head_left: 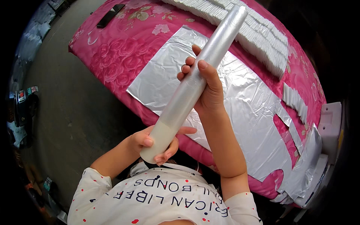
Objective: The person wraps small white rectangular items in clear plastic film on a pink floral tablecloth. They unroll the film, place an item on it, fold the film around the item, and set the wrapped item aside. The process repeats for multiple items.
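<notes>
A long roll of clear plastic film (187, 88) slants across the middle, its far end up and to the right. My left hand (159, 144) is wrapped round its near, whitish end, close to my shirt. Farther up, my right hand (206, 80) grips the roll about its middle, fingers curled round the left side and thumb on top. Beneath the roll, a wrinkled silver foil sheet (245, 108) lies over a pink flowered cloth (116, 60). The roll is held above the sheet and hides part of it.
Long rows of thin white folded pieces (262, 45) stand along the far right of the cloth, with a smaller bundle (295, 101) nearer. A dark phone (110, 15) lies far left. White plastic furniture (330, 122) stands at the right edge, beside cut foil.
</notes>
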A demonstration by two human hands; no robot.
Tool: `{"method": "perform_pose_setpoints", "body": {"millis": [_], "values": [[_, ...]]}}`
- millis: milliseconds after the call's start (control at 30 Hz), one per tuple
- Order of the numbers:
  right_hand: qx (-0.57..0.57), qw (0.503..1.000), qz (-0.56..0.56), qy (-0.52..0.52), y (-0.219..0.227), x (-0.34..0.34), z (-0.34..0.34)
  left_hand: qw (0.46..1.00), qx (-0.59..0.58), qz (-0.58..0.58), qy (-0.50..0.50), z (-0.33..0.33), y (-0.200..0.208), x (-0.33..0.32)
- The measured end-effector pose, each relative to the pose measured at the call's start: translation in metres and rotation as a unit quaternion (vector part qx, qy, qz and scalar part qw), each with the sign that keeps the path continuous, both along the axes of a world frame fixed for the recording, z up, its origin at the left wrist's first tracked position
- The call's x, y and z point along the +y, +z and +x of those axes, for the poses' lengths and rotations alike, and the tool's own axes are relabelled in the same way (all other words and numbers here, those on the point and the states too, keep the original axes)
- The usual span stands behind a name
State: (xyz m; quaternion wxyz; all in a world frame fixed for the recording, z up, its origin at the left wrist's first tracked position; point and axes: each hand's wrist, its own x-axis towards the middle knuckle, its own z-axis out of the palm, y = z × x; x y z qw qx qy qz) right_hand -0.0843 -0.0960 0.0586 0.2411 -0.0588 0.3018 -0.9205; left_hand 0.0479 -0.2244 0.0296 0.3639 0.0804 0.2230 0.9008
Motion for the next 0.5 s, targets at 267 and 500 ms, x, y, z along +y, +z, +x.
{"method": "perform_pose_setpoints", "body": {"millis": [267,500], "values": [[0.005,0.967,0.196,-0.164,-0.015,0.070,0.040,0.889,0.109,-0.426,0.131,-0.021,-0.012,0.056],[-0.087,0.967,0.167,-0.171,-0.024,0.111,0.051,0.919,0.109,-0.378,-0.008,-0.012,0.004,0.085]]}}
